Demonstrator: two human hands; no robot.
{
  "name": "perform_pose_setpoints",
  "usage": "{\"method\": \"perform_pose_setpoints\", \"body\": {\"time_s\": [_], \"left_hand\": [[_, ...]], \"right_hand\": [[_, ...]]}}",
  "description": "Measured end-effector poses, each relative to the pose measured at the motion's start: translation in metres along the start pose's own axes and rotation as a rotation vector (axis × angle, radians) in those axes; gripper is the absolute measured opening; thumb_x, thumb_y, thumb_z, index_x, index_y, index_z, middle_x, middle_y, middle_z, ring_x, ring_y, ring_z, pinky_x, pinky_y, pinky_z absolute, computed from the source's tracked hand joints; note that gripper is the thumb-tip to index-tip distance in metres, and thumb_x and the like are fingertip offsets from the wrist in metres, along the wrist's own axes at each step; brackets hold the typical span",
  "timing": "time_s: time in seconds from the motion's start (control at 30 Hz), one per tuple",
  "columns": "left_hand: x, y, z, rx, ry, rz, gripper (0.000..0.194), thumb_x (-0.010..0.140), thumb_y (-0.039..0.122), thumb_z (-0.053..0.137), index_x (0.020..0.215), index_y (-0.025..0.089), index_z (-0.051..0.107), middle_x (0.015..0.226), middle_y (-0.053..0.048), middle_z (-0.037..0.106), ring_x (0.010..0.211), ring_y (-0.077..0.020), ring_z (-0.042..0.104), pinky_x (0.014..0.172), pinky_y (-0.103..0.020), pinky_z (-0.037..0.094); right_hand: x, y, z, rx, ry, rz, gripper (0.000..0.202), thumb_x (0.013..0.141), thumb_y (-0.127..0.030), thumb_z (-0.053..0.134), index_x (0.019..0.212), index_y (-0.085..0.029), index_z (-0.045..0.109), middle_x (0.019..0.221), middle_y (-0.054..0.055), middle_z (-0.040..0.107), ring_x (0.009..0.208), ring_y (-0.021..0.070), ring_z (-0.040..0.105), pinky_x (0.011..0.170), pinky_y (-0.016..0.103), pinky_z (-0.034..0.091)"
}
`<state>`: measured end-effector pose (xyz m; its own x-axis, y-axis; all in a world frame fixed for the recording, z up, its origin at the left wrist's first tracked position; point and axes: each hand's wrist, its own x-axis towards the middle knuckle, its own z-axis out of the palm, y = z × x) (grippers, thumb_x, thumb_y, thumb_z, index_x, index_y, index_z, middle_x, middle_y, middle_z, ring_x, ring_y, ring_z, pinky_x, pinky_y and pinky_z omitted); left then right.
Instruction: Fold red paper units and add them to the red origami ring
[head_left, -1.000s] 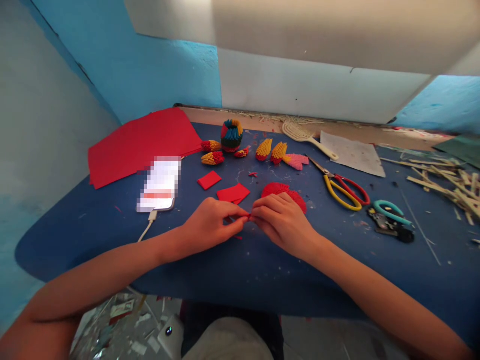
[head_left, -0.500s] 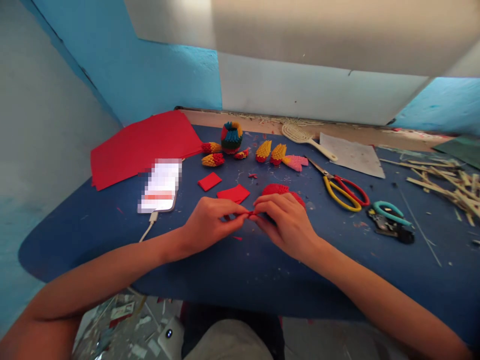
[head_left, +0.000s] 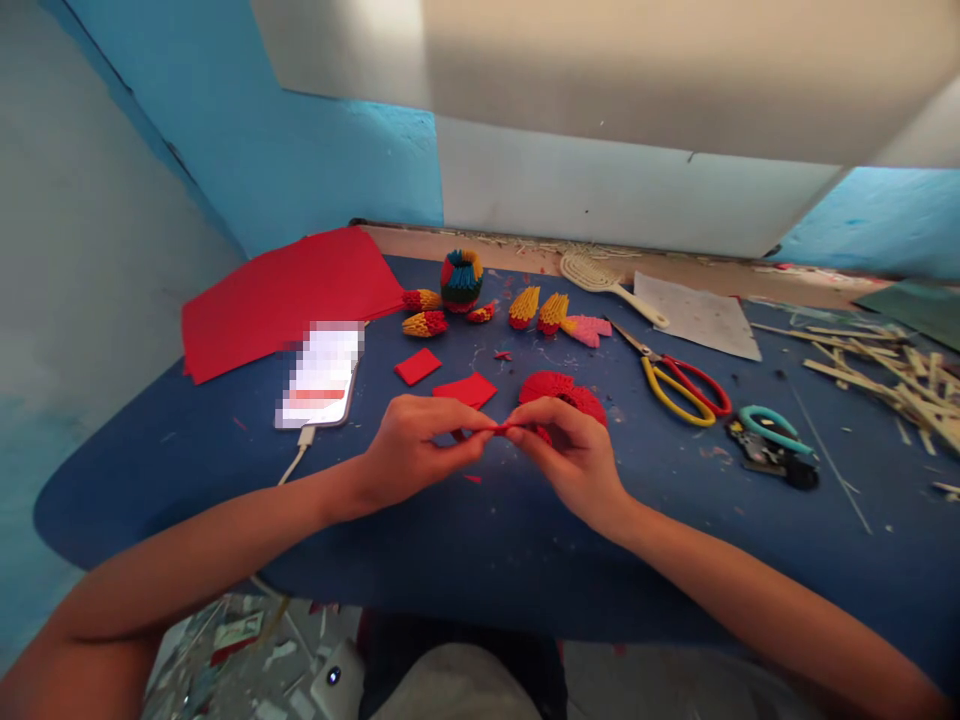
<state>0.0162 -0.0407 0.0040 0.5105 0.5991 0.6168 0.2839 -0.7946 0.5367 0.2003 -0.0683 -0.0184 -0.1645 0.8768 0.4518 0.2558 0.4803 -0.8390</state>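
Paper, a small red piece (head_left: pixel 504 428) just before the red folded heap (head_left: pixel 559 388), looks light, creasable, best pinched at its ends as left hand (head_left: pixel 411 447) and right hand (head_left: pixel 571 448) grip it.

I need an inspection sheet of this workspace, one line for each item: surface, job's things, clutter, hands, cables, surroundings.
Surface: blue table, scattered with scraps.
Job's things: small red paper piece pinched between both hands; red folded-paper pile behind right hand; red paper squares; red sheets.
Clutter: scissors, pliers, comb, wooden strips, coloured paper models.
Hands: left hand and right hand both grip the piece.
Cables: white cable plugged into phone.
Surroundings: blue wall.
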Motion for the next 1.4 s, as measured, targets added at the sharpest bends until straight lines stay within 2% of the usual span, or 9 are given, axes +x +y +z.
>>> {"method": "perform_pose_setpoints", "body": {"time_s": [0.17, 0.3, 0.4, 0.5, 0.57, 0.7, 0.93, 1.2, 1.4], "left_hand": [[0.001, 0.002, 0.0, -0.067, -0.021, -0.067, 0.007, 0.074, 0.011, 0.06, 0.071, 0.011, 0.066, 0.06, -0.001, 0.067, 0.052, -0.0074, 0.06, 0.053, -0.015, 0.046], [-0.001, -0.004, 0.001, -0.072, -0.268, -0.127, 0.009, 0.075, 0.012, 0.058, 0.073, 0.011, 0.067, 0.063, -0.001, 0.067, 0.054, -0.0079, 0.059, 0.054, -0.015, 0.044], [-0.002, -0.009, 0.002, -0.006, -0.392, -0.201, 0.015, 0.079, 0.016, 0.055, 0.075, 0.012, 0.068, 0.063, -0.001, 0.067, 0.054, -0.0081, 0.057, 0.053, -0.016, 0.04], [-0.002, -0.013, 0.003, 0.065, -0.391, -0.28, 0.018, 0.081, 0.02, 0.054, 0.072, 0.012, 0.067, 0.059, 0.0, 0.064, 0.05, -0.0073, 0.053, 0.049, -0.016, 0.035], [-0.002, -0.014, 0.003, 0.118, -0.38, -0.28, 0.02, 0.08, 0.021, 0.054, 0.066, 0.012, 0.065, 0.056, 0.0, 0.062, 0.048, -0.0068, 0.05, 0.048, -0.017, 0.032], [-0.002, -0.013, 0.001, 0.111, -0.377, -0.159, 0.018, 0.079, 0.021, 0.057, 0.064, 0.013, 0.063, 0.058, 0.001, 0.062, 0.05, -0.0074, 0.051, 0.051, -0.018, 0.033], [0.0, -0.016, -0.006, -0.022, -0.542, -0.042, 0.014, 0.084, 0.023, 0.056, 0.083, 0.014, 0.067, 0.075, -0.003, 0.069, 0.066, -0.0102, 0.061, 0.061, -0.017, 0.039], [0.0, -0.019, -0.007, -0.033, -0.535, -0.008, 0.014, 0.084, 0.024, 0.057, 0.08, 0.015, 0.067, 0.072, -0.002, 0.068, 0.064, -0.0098, 0.061, 0.059, -0.018, 0.04], [0.0, -0.014, -0.008, -0.004, -0.495, -0.042, 0.017, 0.081, 0.021, 0.054, 0.072, 0.012, 0.065, 0.063, -0.002, 0.063, 0.057, -0.0089, 0.056, 0.056, -0.019, 0.037]], "right_hand": [[0.002, -0.003, -0.006, -0.239, -0.053, -0.21, 0.005, 0.085, -0.018, 0.054, 0.084, -0.02, 0.058, 0.071, 0.0, 0.064, 0.061, 0.0105, 0.056, 0.058, 0.022, 0.044], [0.002, 0.003, -0.009, -0.392, -0.215, -0.295, 0.008, 0.088, -0.02, 0.048, 0.088, -0.018, 0.057, 0.072, 0.002, 0.064, 0.062, 0.0114, 0.056, 0.058, 0.023, 0.044], [0.001, 0.01, -0.009, -0.484, -0.15, -0.268, 0.015, 0.085, -0.029, 0.056, 0.096, -0.018, 0.056, 0.072, 0.002, 0.064, 0.062, 0.0125, 0.058, 0.059, 0.024, 0.046], [0.0, 0.014, -0.009, -0.555, -0.065, -0.355, 0.022, 0.082, -0.028, 0.06, 0.101, -0.017, 0.057, 0.077, 0.005, 0.067, 0.067, 0.0144, 0.062, 0.063, 0.026, 0.05], [-0.001, 0.014, -0.009, -0.566, -0.096, -0.389, 0.021, 0.083, -0.023, 0.058, 0.104, -0.018, 0.058, 0.088, 0.007, 0.07, 0.075, 0.0154, 0.065, 0.068, 0.026, 0.052], [-0.002, 0.01, -0.008, -0.418, -0.2, -0.241, 0.024, 0.081, -0.022, 0.06, 0.105, -0.018, 0.061, 0.089, 0.005, 0.071, 0.072, 0.0132, 0.067, 0.066, 0.022, 0.054], [-0.001, 0.007, -0.006, -0.081, -0.287, -0.051, 0.032, 0.071, -0.03, 0.071, 0.099, -0.016, 0.065, 0.082, 0.004, 0.072, 0.068, 0.0116, 0.067, 0.065, 0.019, 0.055], [0.0, 0.005, -0.006, -0.059, -0.284, -0.087, 0.038, 0.068, -0.037, 0.073, 0.099, -0.017, 0.065, 0.082, 0.004, 0.072, 0.067, 0.0122, 0.067, 0.065, 0.021, 0.055], [0.004, 0.004, -0.008, -0.119, -0.172, 0.056, 0.011, 0.082, -0.02, 0.056, 0.084, -0.018, 0.067, 0.07, 0.0, 0.07, 0.057, 0.0095, 0.064, 0.051, 0.017, 0.05]]}}
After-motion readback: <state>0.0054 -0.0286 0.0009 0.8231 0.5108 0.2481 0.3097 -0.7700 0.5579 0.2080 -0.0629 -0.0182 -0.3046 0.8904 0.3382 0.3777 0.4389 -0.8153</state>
